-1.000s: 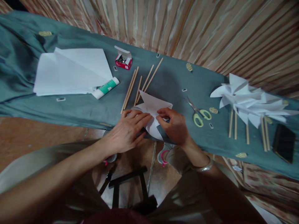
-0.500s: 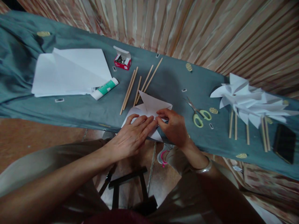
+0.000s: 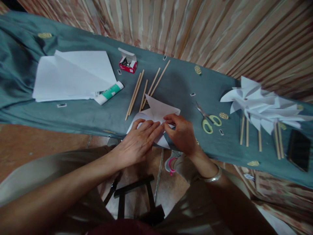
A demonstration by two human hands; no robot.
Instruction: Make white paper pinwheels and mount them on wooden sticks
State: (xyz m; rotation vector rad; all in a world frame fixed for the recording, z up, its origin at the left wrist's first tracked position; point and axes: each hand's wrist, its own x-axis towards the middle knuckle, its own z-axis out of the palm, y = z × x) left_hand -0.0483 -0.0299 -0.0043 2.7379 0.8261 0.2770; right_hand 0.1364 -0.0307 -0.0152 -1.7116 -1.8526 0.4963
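Observation:
A white paper piece (image 3: 158, 109), cut and partly folded, lies at the near edge of the teal cloth (image 3: 181, 81). My left hand (image 3: 138, 142) lies flat on its left part with the fingers stretched out. My right hand (image 3: 182, 132) pinches a folded corner of the paper near its middle, fingertips almost touching those of the left hand. Several wooden sticks (image 3: 144, 88) lie just behind the paper.
A stack of white sheets (image 3: 73, 75) and a glue stick (image 3: 109, 92) lie at the left, with a red box of pins (image 3: 127, 62) behind. Green-handled scissors (image 3: 207, 119) lie to the right. Finished paper pinwheels (image 3: 261, 109) and a dark phone (image 3: 298, 150) are at far right.
My left hand has slid slightly right across the paper toward my right hand. The paper's lower part is flatter than before. The right hand has barely moved.

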